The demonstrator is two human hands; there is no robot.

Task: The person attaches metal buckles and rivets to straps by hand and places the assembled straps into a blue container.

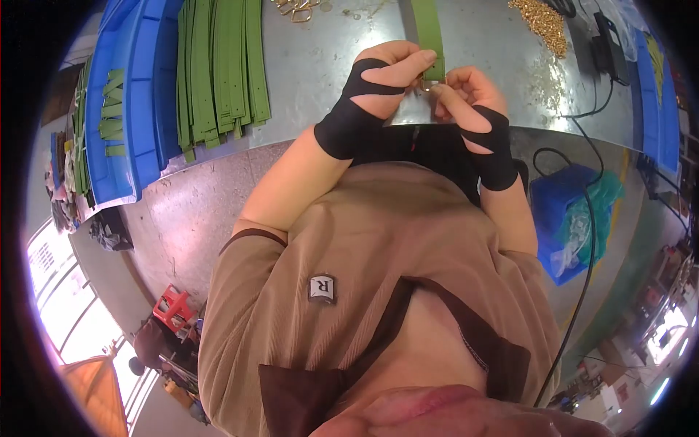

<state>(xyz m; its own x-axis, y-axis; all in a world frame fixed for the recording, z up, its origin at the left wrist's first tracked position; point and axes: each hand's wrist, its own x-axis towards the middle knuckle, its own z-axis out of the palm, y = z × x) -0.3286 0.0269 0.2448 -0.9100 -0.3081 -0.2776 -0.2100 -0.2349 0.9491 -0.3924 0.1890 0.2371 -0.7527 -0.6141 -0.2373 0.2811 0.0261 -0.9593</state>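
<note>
Left fingers [416, 64] and right fingers [456, 104] are pinching green strap [428, 29] | strips [222, 65] and blue bin [138, 109] are lying left — gold pieces [542, 28] right

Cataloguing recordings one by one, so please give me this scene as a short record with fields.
Left hand: pinching a green strap near its end
Right hand: fingertips at a small metal piece by that end, grip unclear
Worn: black wrist supports
Left side: green strips, blue bin
Far right: gold-coloured small pieces heaped on table
</note>
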